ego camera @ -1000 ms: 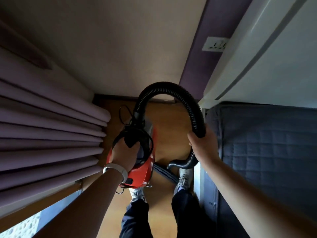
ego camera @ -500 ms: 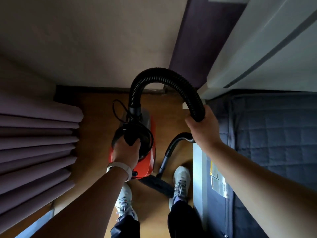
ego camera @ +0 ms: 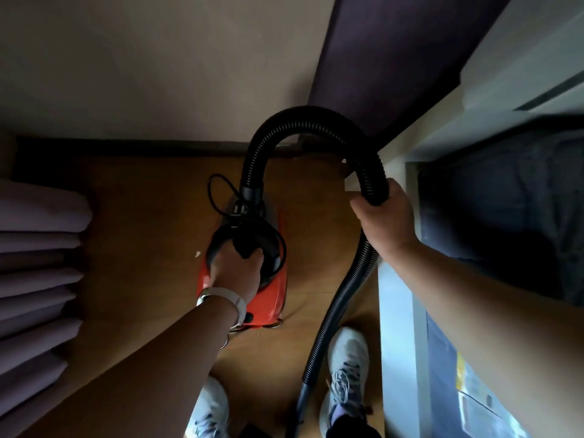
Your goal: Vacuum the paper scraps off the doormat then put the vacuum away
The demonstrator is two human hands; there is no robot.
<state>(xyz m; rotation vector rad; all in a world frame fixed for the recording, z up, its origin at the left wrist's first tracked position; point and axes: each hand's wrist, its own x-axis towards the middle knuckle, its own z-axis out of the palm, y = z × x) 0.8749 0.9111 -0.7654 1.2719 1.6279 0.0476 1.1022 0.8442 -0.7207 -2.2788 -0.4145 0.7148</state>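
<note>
one vacuum (ego camera: 265, 292), one hose (ego camera: 316, 121), two hands gripping

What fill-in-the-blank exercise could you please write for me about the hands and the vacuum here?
1. The left hand grips the ____ of the vacuum.
2. The right hand holds the hose, whose colour is ____.
3. The white band sits on the ____ wrist.
Missing: handle; black; left.
</note>
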